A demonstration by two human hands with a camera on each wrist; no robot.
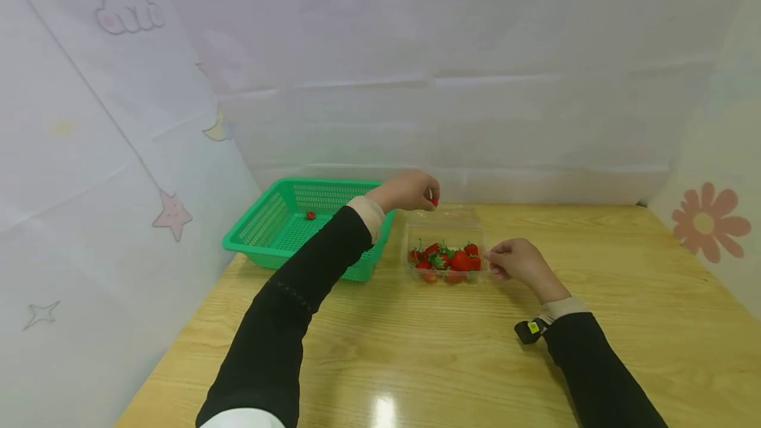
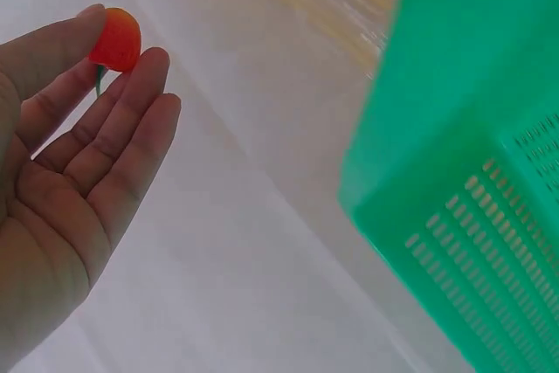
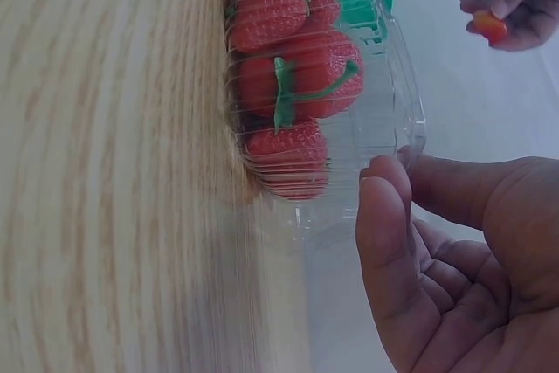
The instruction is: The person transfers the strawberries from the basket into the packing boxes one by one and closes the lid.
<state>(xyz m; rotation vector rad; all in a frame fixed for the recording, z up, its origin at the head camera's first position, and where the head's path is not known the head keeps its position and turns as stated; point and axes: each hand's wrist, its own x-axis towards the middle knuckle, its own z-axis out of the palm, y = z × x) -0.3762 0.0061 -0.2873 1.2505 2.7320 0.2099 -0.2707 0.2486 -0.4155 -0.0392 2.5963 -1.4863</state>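
My left hand (image 1: pixel 431 196) is raised over the gap between the basket and the box. It pinches a small red strawberry (image 2: pixel 117 37) between thumb and fingertips. Below it stands a clear plastic box (image 1: pixel 444 238) with its lid open, holding several strawberries (image 1: pixel 450 260) with green stalks. My right hand (image 1: pixel 492 263) is at the box's right edge, with thumb and forefinger meeting on the box rim (image 3: pixel 403 133). A green slotted basket (image 1: pixel 270 220) to the left holds one strawberry (image 1: pixel 310 214).
Everything stands on a wooden table (image 1: pixel 416 349) enclosed by white sheets at the back and both sides. The basket is close to the left sheet. A small black device (image 1: pixel 528 330) sits at my right wrist.
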